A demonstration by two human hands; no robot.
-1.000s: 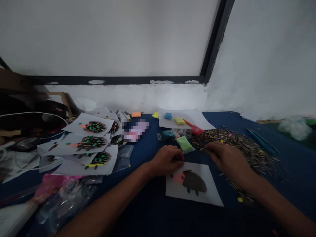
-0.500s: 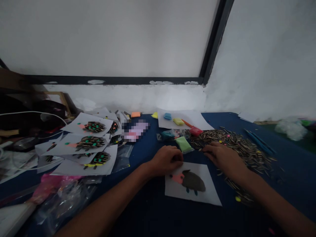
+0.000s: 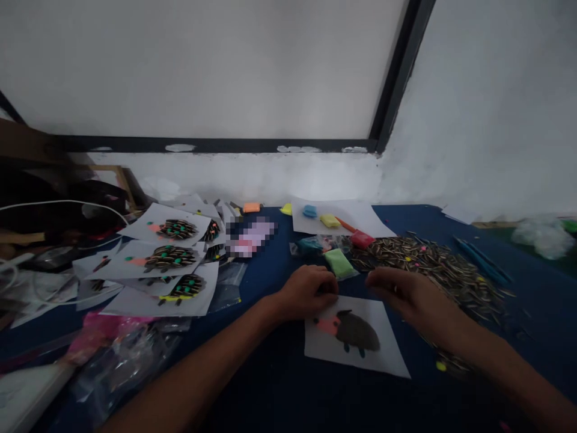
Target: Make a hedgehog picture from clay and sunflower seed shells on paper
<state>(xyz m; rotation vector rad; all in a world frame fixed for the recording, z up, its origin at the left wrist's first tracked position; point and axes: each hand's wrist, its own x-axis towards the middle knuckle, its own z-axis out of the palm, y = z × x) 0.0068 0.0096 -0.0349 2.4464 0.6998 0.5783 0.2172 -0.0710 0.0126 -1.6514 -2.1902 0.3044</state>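
- Fingers of the L hand (image 3: 311,291) are curled in, over the top L edge of a white card (image 3: 390,358); can't tell if they pinch it.
- R hand (image 3: 410,294) is bent, w/ a small gap btwn thumb & fingers, near the pile of stripy seeds (image 3: 451,270). Tips are hard to see, so can't tell if it has a seed.
- Card lies flat on the blue cloth (image 3: 270,373), btwn the 2 arms.
- Done on it: a pink face (image 3: 329,325) w/ dark dots, a fat grey body (image 3: 358,331), 2 dark feet (image 3: 362,353) & a wee ear-like bit on top.
- Not on it: any seeds or green dots that I can see. Grey back looks bare.
- Over on the L, the stacked cards (image 3: 135,304) have like animals w/ seeds & green dots on their backs. Next to those, I'd say this one's abt half made.
- Green pack (image 3: 339,264) sits just past the card, btwn the hands; red pack (image 3: 362,239) is by the seeds.
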